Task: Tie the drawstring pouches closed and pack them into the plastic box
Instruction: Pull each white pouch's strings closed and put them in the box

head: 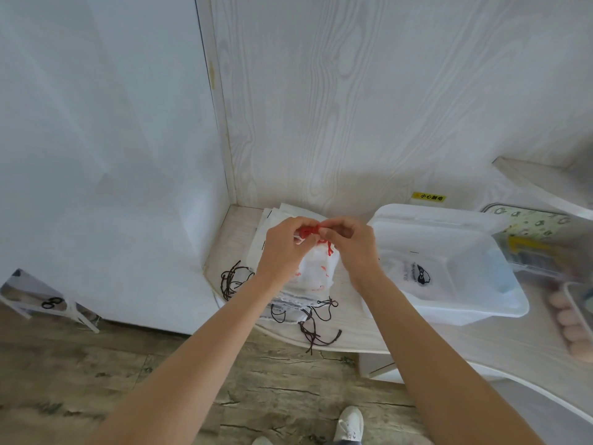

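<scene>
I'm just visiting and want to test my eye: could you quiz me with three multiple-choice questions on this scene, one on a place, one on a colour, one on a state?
1. Where does the plastic box sit relative to the hands?
A. To their right on the table
B. On the floor
C. To their left

2. What colour is the drawstring being tied?
A. Dark brown
B. Red
C. Yellow

3. What is in the box?
A. Nothing
B. One pouch with a dark print
C. A full stack to the rim

Answers:
1. A: it stands right of the right hand.
2. B: red cord shows between the left hand and the right, above the white pouch.
3. B: a printed pouch lies on its floor.
</scene>
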